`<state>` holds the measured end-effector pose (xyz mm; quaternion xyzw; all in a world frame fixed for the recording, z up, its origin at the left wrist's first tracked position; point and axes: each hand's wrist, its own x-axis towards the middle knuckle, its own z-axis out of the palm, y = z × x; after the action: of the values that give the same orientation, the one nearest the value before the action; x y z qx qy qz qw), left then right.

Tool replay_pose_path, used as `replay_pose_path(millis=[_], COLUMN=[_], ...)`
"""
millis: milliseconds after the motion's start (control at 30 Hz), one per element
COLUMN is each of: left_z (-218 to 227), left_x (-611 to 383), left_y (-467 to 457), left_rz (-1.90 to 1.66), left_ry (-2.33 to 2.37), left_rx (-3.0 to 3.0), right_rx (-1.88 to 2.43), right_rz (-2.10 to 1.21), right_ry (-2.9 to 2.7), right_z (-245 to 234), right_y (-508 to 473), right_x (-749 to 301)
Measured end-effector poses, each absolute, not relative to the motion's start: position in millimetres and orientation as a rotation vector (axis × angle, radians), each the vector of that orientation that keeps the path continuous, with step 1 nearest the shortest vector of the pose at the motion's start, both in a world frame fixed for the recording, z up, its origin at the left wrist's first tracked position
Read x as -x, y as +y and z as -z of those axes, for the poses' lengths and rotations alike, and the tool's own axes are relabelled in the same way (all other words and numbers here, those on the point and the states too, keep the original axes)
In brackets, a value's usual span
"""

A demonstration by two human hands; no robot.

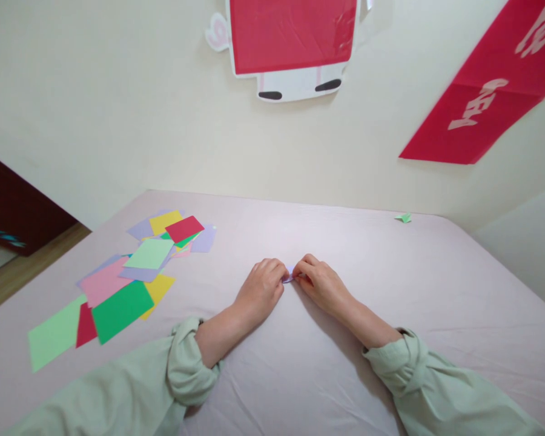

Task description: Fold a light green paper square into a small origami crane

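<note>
Between my two hands, near the middle of the table, is a small folded piece of purple paper (290, 275). My left hand (264, 283) has its fingers closed on the paper's left end. On the other end, my right hand (320, 282) pinches with thumb and fingers. Most of the paper is hidden behind the fingertips, so its exact shape does not show. Both hands rest low, close to the cloth.
A pale pink cloth covers the table (272, 375). Sheets of coloured paper (122, 312) lie spread and overlapping on the left. At the far right edge sits a small green folded paper (404, 218). Behind the table stands a wall (272, 151) with red decorations.
</note>
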<state>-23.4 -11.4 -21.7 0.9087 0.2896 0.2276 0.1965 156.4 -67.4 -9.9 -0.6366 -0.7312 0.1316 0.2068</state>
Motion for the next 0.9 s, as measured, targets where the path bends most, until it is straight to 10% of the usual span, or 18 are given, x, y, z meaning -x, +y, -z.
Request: replay_pose_path(millis=[900], left_z=[23.2], left_x=[22.0], left_y=[-13.9], left_rz=[-0.63], left_ry=[0.851], left_rx=[-2.49], right_rx=[1.962], right_rz=[-0.425], right_ry=[-1.85], right_z=[5.1], right_y=[-58.6], right_x=[-148.5])
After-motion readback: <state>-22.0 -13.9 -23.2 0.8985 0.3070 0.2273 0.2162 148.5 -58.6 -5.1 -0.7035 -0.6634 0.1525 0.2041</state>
